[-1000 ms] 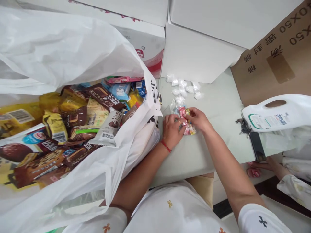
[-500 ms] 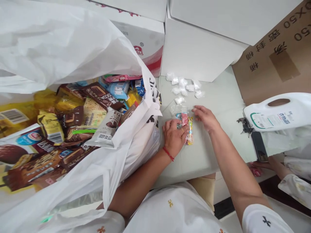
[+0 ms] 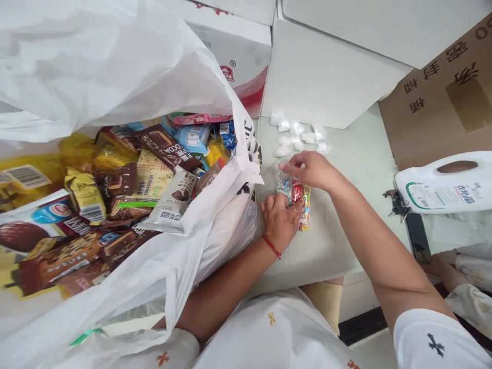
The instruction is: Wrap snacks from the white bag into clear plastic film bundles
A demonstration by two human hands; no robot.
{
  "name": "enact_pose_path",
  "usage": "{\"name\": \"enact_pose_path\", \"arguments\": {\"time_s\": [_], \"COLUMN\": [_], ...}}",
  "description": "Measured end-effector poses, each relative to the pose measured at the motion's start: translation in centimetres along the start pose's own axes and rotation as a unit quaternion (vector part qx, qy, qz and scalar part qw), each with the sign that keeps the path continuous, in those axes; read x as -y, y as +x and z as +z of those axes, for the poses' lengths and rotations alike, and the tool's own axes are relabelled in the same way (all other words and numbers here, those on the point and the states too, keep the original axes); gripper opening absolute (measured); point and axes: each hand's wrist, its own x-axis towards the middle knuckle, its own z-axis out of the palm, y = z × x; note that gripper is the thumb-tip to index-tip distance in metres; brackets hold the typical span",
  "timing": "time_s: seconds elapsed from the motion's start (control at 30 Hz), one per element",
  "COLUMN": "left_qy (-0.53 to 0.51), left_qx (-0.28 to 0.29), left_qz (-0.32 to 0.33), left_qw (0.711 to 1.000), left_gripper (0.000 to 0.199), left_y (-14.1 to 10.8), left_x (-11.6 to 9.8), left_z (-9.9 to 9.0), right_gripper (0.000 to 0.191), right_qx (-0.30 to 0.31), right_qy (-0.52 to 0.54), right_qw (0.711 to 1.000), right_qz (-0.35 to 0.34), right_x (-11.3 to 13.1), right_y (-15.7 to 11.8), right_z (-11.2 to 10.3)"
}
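Note:
A small clear plastic bag of colourful wrapped sweets (image 3: pixel 297 190) lies on the pale table. My left hand (image 3: pixel 280 218), with a red string at the wrist, is closed over its near left side and presses it down. Above it, my right hand (image 3: pixel 307 168) has curled fingers at the bag's loose clear top end; the exact grip is partly hidden. Beyond my hands sit several small knotted white plastic bundles (image 3: pixel 295 134). To the left, a large white plastic bag (image 3: pixel 215 225) gapes open, full of packaged snacks such as a cocoa biscuit packet (image 3: pixel 163 146).
White boxes (image 3: pixel 315 72) stand along the back. A brown cardboard box (image 3: pixel 434 102) is at the far right. Near it are a white handled jug (image 3: pixel 442 187), keys (image 3: pixel 396 204) and a dark phone (image 3: pixel 418 238). Another person's arm (image 3: pixel 448 271) shows at the right edge.
My right hand has moved left from beside the bag of sweets onto its clear top end. My left hand stays on the bag. The view has shifted slightly.

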Motion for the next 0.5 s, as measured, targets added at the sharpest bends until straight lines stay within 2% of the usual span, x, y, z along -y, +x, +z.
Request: {"name": "enact_pose_path", "arguments": {"time_s": [0.07, 0.17, 0.33, 0.5], "left_qy": [0.012, 0.021, 0.026, 0.007], "left_qx": [0.018, 0.027, 0.028, -0.014], "left_qz": [0.011, 0.018, 0.012, 0.026], "left_qw": [1.0, 0.999, 0.999, 1.0], "left_gripper": [0.024, 0.027, 0.024, 0.019], "left_y": [0.0, 0.0, 0.0, -0.2], "left_x": [-0.1, -0.2, -0.3, -0.3], "left_z": [-0.1, -0.3, -0.6, -0.4], "right_gripper": [0.031, 0.012, 0.014, 0.023], "right_qx": [0.09, 0.127, 0.101, 0.012], "right_qy": [-0.081, -0.122, -0.006, 0.063], "right_qw": [0.993, 0.984, 0.993, 0.994], "right_qz": [0.007, 0.006, 0.06, 0.093], "right_x": [1.8, 2.4, -0.1, -1.7], "right_y": [-0.5, 0.6, 3.4, 3.8], "right_z": [0.5, 0.6, -0.3, -0.1]}}
